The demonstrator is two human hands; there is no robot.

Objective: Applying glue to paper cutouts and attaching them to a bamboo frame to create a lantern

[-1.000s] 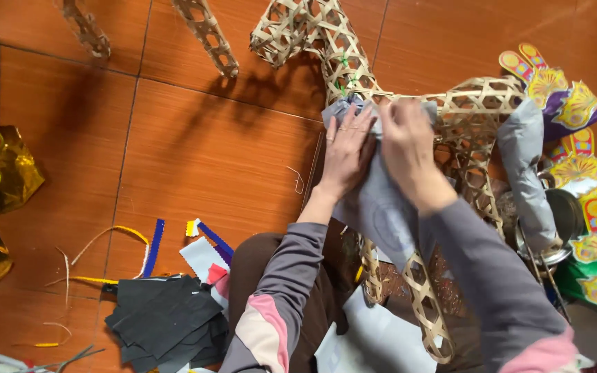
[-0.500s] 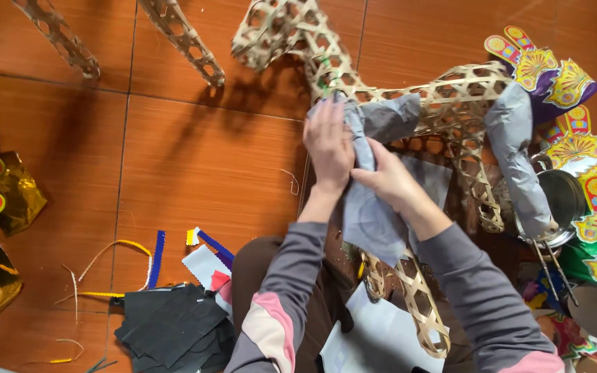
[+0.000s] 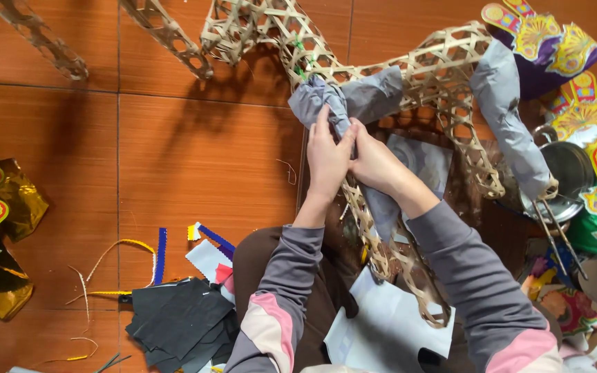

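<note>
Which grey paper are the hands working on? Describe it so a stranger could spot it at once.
Start at the woven bamboo frame lying across the tiled floor. Where its neck meets its body, the left hand and right hand press the crumpled grey paper. Unlike the smooth grey wrap on the right leg, it is bunched and loose.

Both arms stretched forward from grey sleeves, wrists close. Left hand (image 3: 327, 157) palm down, fingers extended and pressed flat, thumb tucked toward the other hand. Right hand (image 3: 376, 164) touching it at the thumb side, fingers curled under and pinching, forearm angled inward.
</note>
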